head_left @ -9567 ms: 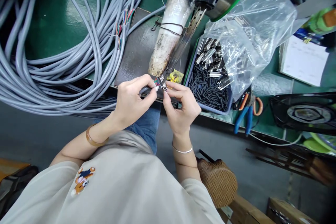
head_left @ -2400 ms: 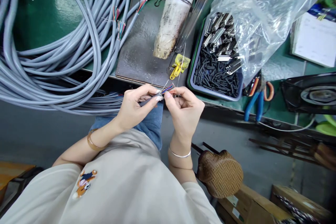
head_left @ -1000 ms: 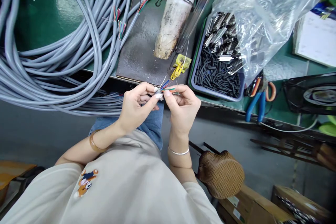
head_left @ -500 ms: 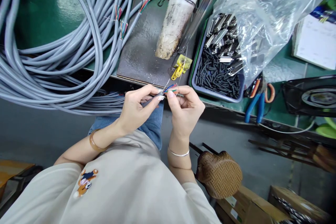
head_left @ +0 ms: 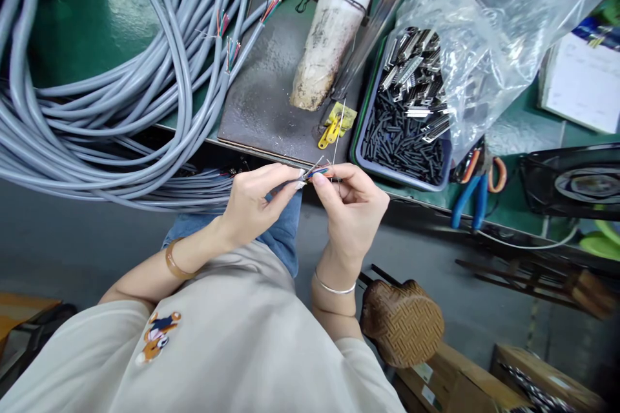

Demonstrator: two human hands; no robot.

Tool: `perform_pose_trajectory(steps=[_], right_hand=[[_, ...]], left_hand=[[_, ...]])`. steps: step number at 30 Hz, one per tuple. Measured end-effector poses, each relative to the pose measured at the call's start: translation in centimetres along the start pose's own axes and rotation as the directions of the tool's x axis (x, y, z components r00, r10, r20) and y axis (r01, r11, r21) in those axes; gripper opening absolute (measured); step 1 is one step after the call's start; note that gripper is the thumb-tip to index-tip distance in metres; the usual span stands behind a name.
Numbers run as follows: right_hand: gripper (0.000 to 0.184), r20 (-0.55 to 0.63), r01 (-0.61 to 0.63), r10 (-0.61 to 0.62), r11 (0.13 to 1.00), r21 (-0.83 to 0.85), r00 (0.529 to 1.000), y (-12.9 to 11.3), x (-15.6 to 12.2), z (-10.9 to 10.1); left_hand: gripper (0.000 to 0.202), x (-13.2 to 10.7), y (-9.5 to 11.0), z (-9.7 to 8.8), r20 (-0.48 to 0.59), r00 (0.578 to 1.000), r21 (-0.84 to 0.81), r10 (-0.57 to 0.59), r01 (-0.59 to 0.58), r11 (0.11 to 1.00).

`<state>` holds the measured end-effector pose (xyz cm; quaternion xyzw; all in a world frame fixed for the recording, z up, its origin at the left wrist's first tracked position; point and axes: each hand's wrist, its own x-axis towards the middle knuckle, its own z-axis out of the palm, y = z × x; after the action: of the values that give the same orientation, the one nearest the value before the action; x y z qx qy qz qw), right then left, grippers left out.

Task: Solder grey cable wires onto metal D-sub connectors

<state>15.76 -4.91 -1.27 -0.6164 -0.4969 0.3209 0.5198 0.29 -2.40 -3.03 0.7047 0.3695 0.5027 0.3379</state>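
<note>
My left hand (head_left: pixel 254 202) pinches the stripped end of a grey cable (head_left: pixel 278 188) just off the bench's front edge. Thin coloured wires (head_left: pixel 317 171) fan out of that end. My right hand (head_left: pixel 352 206) is closed on those wires with thumb and fingers. The two hands touch at the fingertips. A fine strand (head_left: pixel 340 129) rises from the wires towards a yellow clip (head_left: pixel 335 127) on a dark metal plate (head_left: pixel 271 90).
A big coil of grey cables (head_left: pixel 111 103) fills the left of the green bench. A blue tray (head_left: pixel 400 171) of black sleeves and metal connectors sits right, under a clear plastic bag (head_left: pixel 489 32). Blue-handled pliers (head_left: pixel 472 190) and a woven stool (head_left: pixel 402 322) lie right.
Long ago both hands worked at the fixture's tip above the plate. Since then they have drawn back off the bench edge, and the right hand keeps shifting its pinch along the coloured wires.
</note>
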Motion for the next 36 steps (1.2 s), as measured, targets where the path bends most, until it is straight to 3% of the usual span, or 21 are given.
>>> perform_pose_trajectory(steps=[3,9,24,30,36], right_hand=[[0.008,-0.007,0.032,-0.032,0.999,-0.038,0.999,-0.3,-0.1,0.1],[0.011,-0.081,0.002,0.000,1.000,0.029,0.997,-0.1,-0.1,1.0],[0.014,-0.047,-0.118,0.129,0.976,0.183,0.991,0.0,0.3,1.0],[0.012,-0.079,-0.030,0.039,0.993,0.112,0.996,0.0,0.1,0.6],[0.014,-0.031,0.019,-0.019,1.000,0.002,0.999,0.3,0.0,-0.2]], left_hand=[[0.009,-0.1,0.1,0.1,0.000,1.000,0.023,0.013,-0.013,1.000],[0.010,-0.5,0.6,0.4,0.008,0.972,-0.084,-0.236,0.236,0.968],[0.008,-0.7,0.5,0.5,-0.020,0.979,-0.143,-0.204,0.199,0.970],[0.008,-0.6,0.6,0.4,0.002,0.981,-0.152,-0.196,0.194,0.969],[0.009,-0.5,0.6,0.2,0.053,0.975,-0.147,-0.215,0.220,0.964]])
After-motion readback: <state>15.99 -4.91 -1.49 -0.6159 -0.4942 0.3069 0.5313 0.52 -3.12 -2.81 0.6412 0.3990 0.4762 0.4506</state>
